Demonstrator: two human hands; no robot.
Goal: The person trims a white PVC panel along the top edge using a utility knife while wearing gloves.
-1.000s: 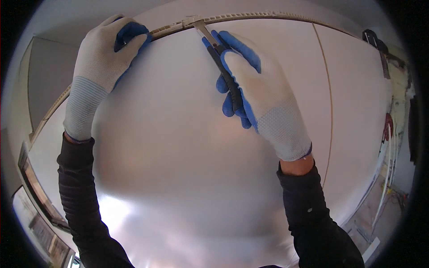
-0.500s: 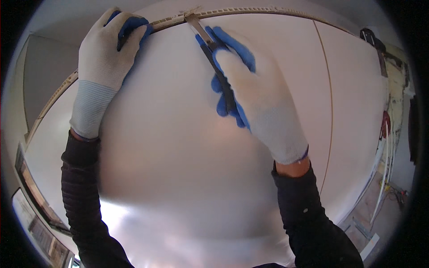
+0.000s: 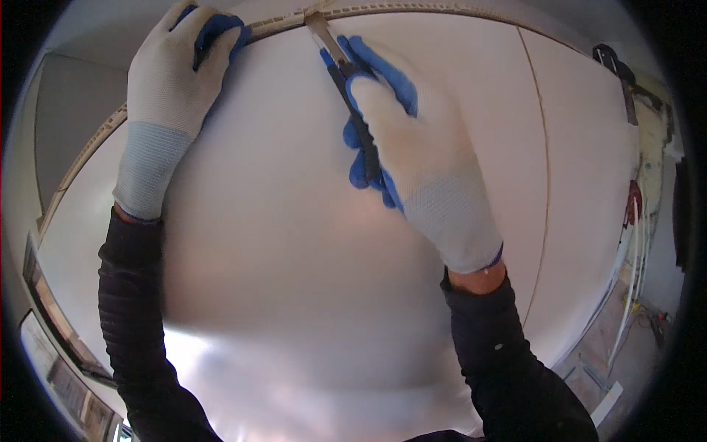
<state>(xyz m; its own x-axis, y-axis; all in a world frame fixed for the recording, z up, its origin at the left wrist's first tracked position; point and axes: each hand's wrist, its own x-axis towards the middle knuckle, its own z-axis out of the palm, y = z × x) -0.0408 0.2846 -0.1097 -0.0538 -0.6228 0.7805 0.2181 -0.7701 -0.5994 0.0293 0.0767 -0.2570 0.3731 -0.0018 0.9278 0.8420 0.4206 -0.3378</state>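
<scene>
A large glossy white panel (image 3: 294, 221) fills the middle of the view, with a beige, hollow-celled edge (image 3: 398, 10) along its far side. My left hand (image 3: 180, 66), in a white glove with blue coating, is closed at that edge, fingers curled over it; the fingertips are partly hidden. My gloved right hand (image 3: 412, 132) is wrapped round a black-handled tool with a flat metal blade (image 3: 325, 37). The blade's tip meets the panel edge, to the right of my left hand. Its exact kind I cannot make out.
A thin brown line (image 3: 543, 132) runs down the panel's right part. Beyond the right side are white cords (image 3: 632, 295), a red object (image 3: 633, 200) and a light strip on the floor (image 3: 607, 404). Framed windows (image 3: 62, 331) stand at the left.
Both hands and the panel edge sit slightly higher in the view. My right hand has shifted slightly left; the blade stays at the edge and both grips look the same.
</scene>
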